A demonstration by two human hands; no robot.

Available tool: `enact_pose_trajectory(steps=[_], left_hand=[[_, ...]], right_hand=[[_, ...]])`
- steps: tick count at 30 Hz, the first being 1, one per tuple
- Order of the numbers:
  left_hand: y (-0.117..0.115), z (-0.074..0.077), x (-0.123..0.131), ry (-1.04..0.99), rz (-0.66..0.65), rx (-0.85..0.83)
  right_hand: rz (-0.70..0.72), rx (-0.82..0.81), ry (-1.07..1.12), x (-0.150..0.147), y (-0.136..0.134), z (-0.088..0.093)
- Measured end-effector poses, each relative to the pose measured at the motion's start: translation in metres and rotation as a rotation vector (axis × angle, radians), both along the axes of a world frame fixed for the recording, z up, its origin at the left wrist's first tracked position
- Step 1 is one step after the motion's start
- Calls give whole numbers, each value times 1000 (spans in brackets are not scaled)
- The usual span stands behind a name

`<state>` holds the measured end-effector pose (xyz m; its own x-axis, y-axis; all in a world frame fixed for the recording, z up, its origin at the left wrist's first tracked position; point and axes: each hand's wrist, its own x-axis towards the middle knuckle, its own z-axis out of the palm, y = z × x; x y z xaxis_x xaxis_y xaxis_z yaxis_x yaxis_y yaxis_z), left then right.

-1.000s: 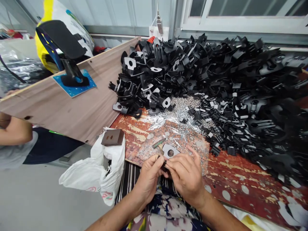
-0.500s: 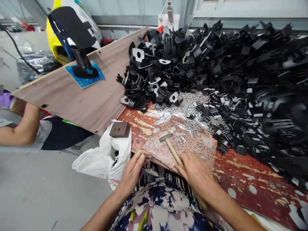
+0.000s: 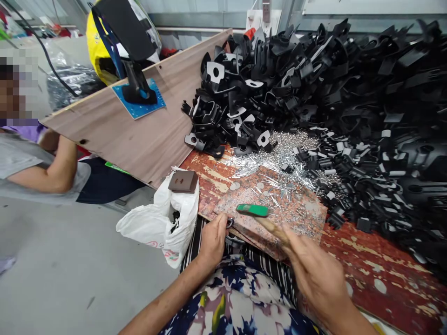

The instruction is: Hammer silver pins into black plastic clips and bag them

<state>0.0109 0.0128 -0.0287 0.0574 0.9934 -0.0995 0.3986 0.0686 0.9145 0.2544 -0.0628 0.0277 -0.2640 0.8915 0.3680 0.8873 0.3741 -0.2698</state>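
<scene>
My right hand (image 3: 316, 270) is closed round the wooden handle of a hammer (image 3: 253, 211), whose green head is raised over the speckled stone slab (image 3: 226, 207); hand and handle are blurred by motion. At the slab's near edge, the fingers of my left hand (image 3: 213, 239) pinch a small black part (image 3: 229, 222), mostly hidden by the fingers. A dark curved piece (image 3: 235, 240) shows just below it, and I cannot tell whether the two are joined. Loose metal pins (image 3: 275, 184) lie on the slab's far side.
Black plastic parts (image 3: 307, 74) are heaped at the back and right, with small black pieces (image 3: 335, 158) in front. A slanted wooden board (image 3: 139, 135) bears a black stand (image 3: 137, 83). At left are a white bag (image 3: 162, 214), a brown block (image 3: 183, 181) and another person's arm (image 3: 52, 172).
My right hand has lifted the hammer, which lay with its head low over the slab. My left hand still pinches the part, now at the slab's edge. The view has shifted left.
</scene>
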Motion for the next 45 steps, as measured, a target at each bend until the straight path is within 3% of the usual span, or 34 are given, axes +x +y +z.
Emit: enact_pose_trajectory(steps=[6,9,12,14,19,22,28,34,38,41,43,45], left_hand=[[0,2,-6,-76,-59,-42],[-4,11,-19,-214,-149,-105],[-7,28,-33,-457,-285,-160],[-6,41,-39,-550,-414,-165],[2,66,-40,-539,-659,-36],[4,68,-35,-484,-734,2],[4,67,-30,-471,-771,-1],[6,70,-30,-385,-848,-68],[4,63,-23,-457,-838,-157],[4,61,-28,-519,-787,-202],[8,63,-45,-539,-649,-147],[15,65,-72,-561,-365,-2]], right_hand=[[34,-213,45,-9,14,-32],[-35,-167,39,-9,30,-36],[-74,-39,54,-8,43,-30],[-55,-37,228,-7,47,-21],[104,-458,676,-15,49,5],[189,-620,723,-29,48,10],[173,-585,765,-43,43,5],[191,-842,1028,-42,43,3],[220,-935,1062,-40,46,-5],[114,-842,1010,-35,45,-9],[31,-700,888,-31,42,-11],[25,-555,731,-30,38,-12]])
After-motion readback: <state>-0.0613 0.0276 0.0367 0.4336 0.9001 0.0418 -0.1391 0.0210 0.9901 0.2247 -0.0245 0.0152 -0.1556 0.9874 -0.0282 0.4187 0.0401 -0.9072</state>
